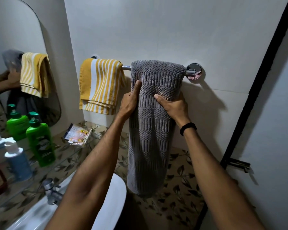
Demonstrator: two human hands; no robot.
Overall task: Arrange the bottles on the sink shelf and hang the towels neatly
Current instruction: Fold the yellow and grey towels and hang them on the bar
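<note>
Right now the grey towel (153, 146) hangs over the chrome bar (126, 68), filling the bar's right half up to the wall mount. The left hand (129, 102) grips its left edge, thumb on the front and fingers wrapped behind. The right hand (175, 106) grips the right edge the same way, thumb laid across the weave. The yellow striped towel (100, 85) is folded over the bar's left half, just beside the grey one.

A harder pull from one hand would likely skew the grey towel or bunch it along the bar. The front fall looks long, and I cannot see how much cloth hangs behind; if little does, a downward tug could slide the whole towel off. Shifting it left would push it into the striped towel and rumple that fold. Its lower end hangs near the sink (113, 196) rim, so it could catch a wet edge.

On the shelf (65, 155) stand a green bottle (40, 143) and a blue bottle (17, 160) with a white pump. Their labels are blurred and no brand can be read. The sachets (77, 134) further back carry print too small to make out.
</note>
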